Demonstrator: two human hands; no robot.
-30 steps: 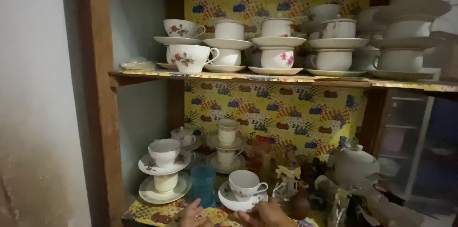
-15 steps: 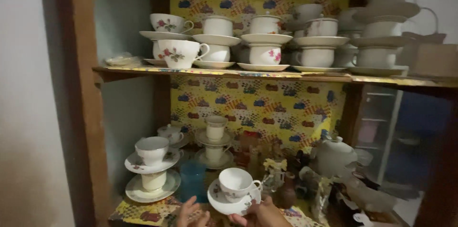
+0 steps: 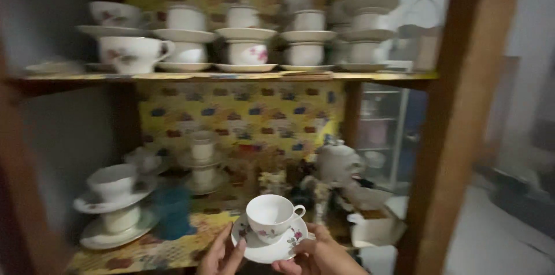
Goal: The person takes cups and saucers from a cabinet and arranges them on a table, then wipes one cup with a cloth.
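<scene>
Lifted off the shelf, saucer [image 3: 267, 249] and cup [image 3: 272, 215] sit in both hands [image 3: 315, 259].

Open gap in front of lower shelf [image 3: 144, 252], blue tumbler [image 3: 173, 212] and stacked cups [image 3: 114, 202] crowding left, wooden post [image 3: 457, 136] right

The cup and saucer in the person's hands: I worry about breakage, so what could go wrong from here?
The cup sits loose on the saucer, which the left hand and right hand hold only at its rim; a tilt could slide it off. The shelf post stands close on the right, so a swing that way might knock it.
</scene>
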